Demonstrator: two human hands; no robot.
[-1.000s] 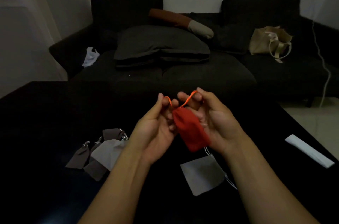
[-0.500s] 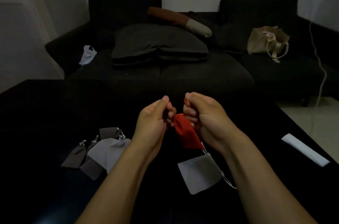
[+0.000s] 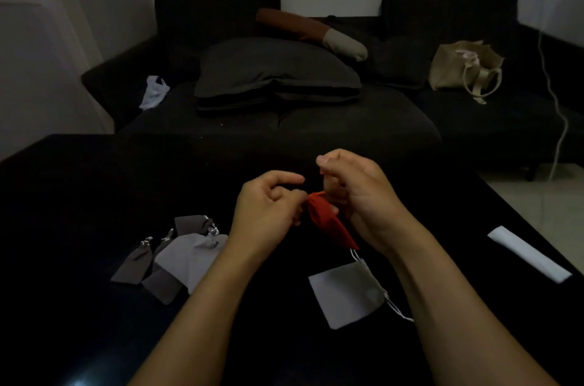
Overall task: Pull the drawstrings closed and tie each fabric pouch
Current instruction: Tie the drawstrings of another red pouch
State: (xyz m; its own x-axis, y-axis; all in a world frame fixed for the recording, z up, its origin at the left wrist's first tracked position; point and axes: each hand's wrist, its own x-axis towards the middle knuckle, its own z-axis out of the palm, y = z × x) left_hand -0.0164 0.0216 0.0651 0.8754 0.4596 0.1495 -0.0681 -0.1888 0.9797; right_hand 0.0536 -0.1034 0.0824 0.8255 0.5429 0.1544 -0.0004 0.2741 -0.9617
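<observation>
Dim room, black glossy table in front of a dark sofa.

Red pouch: held above the table between both hands, neck up, body hanging down and toward the right wrist. Soft matte cloth, neck gathered to a narrow point. A sliver of orange cord shows at the neck; the rest is hidden in the fingers.

Left hand: fingers curled, tips pressed against the pouch's neck, apparently pinching cord there; the cord itself is not visible on that side.

Right hand: fingers curled tight over the neck, thumb raised on top, gripping cord and cloth.

Risk, as I judge it: the cord is thin and probably slick, so a loop could slip out before the knot bites and let the neck reopen. Uneven pulling could bunch the cloth lopsided.

Flat grey pouch lies on the table under the right forearm, white strings loose, seemingly not yet tied. Left, a pile of grey and brown pouches overlaps, tops cinched, pale knots showing. White strip near the table's right edge. On the sofa: cushion, beige tote.
</observation>
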